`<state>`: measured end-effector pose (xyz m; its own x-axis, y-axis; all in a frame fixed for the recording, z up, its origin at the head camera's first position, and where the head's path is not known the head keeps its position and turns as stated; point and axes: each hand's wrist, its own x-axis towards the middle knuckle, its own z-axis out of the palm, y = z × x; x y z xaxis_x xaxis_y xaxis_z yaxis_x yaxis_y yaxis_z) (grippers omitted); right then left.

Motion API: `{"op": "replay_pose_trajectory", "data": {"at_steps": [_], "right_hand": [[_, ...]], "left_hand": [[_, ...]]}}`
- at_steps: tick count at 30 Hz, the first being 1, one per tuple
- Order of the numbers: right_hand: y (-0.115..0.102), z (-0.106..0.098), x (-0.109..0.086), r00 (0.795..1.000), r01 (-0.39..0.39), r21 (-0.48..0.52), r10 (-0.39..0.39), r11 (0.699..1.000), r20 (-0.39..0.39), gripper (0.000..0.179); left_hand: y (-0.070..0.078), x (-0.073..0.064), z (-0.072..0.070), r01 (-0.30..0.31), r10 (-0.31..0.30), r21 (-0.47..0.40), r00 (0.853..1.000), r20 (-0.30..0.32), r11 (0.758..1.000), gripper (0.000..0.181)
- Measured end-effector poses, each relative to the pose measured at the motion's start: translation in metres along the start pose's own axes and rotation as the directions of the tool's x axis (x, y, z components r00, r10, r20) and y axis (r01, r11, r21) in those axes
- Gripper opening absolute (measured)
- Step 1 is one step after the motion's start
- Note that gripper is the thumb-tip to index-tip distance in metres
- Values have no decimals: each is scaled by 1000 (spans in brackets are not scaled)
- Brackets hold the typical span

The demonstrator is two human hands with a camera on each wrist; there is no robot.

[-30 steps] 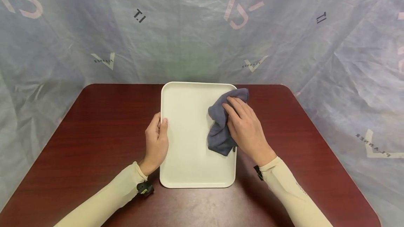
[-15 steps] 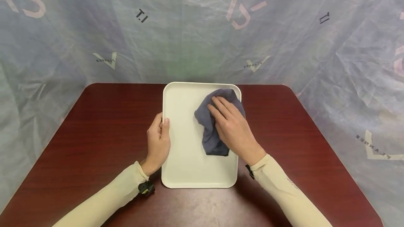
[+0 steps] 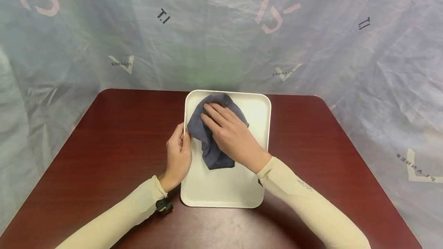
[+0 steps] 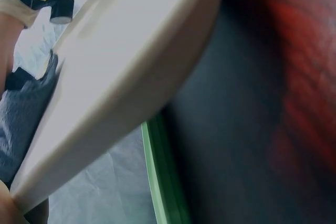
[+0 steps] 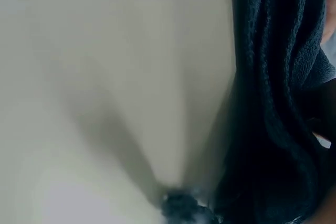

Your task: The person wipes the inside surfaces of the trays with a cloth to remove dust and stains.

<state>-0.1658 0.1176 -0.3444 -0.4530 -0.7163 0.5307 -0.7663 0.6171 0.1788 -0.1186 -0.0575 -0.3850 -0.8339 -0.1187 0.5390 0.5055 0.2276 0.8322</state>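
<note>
A white rectangular tray (image 3: pixel 221 191) with rounded corners is held up in front of the person. My left hand (image 3: pixel 178 158) grips its left side, thumb over the rim and fingers reaching behind. On the tray's face, toward the upper left, my right hand (image 3: pixel 235 133) holds a bunched blue-grey cloth (image 3: pixel 211 153) against the surface; its thumb is hidden. In the left wrist view the tray (image 4: pixel 121 61) stands tilted, with the cloth (image 4: pixel 26 124) along its face. The right wrist view shows the cloth's folds (image 5: pixel 273 77) close up beside the pale tray surface (image 5: pixel 115 51).
Below and around is a dark red wooden table (image 3: pixel 121 149). Grey printed sheeting (image 3: pixel 207 30) hangs behind the table and along both sides. A green strip (image 4: pixel 160 177) shows beneath the tray in the left wrist view. Each wrist wears a black strap.
My right hand has slid the cloth leftward across the tray, from its right edge to its upper left. The left hand keeps its grip; the whole scene shifts slightly right in view.
</note>
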Motion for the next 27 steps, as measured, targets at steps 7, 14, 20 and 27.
{"op": "replay_pose_trajectory", "data": {"at_steps": [7,14,20,27], "right_hand": [[-9,5,19,999,38,-34,-38,999,-3,38],[-15,7,25,999,53,-60,-54,997,-2,36],[-16,5,23,997,72,-63,-71,995,5,37],[-19,6,17,994,109,-65,-108,992,20,40]], "left_hand": [[1,0,0,9,-6,-78,999,33,997,34],[1,-1,0,-3,6,-81,1000,31,997,37],[3,-2,-1,-8,10,-58,999,31,998,38],[3,-3,-1,-27,27,8,1000,3,1000,33]]}}
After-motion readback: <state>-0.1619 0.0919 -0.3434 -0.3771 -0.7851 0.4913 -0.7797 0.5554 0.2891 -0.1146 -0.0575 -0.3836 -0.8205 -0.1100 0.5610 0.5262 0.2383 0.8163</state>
